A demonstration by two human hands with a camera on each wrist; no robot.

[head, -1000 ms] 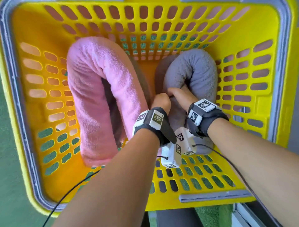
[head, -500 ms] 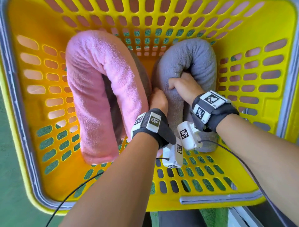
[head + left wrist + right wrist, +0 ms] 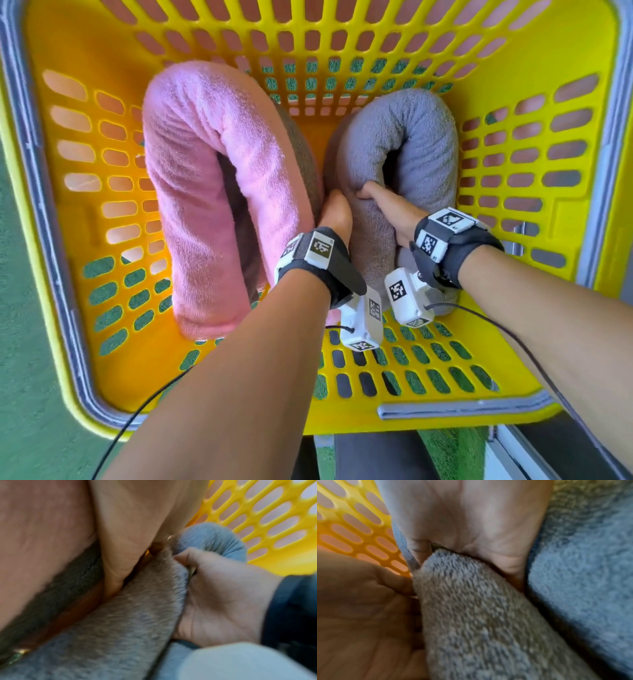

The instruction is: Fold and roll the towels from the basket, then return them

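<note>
The step in hand looks like the last one, returning a rolled towel: the grey rolled towel point(image 3: 407, 144) is being seated in the yellow laundry basket point(image 3: 534, 89), at about two o'clock of the basket floor, touching the pink rolled towel point(image 3: 205, 178) at about ten o'clock. The left hand point(image 3: 337, 214) is wedged between the two rolls with its fingers down against the grey roll's near limb; whether they curl round it is hidden. The right hand point(image 3: 394, 212) has its thumb over that same limb and its fingers tucked into the hollow of the bend, gripping it. The next move, as I judge it, calls for letting go gently and drawing both hands straight up so the roll does not loosen. The grey towel is thick terry, bent into an arch with both ends down; the pink one arches likewise.
</note>
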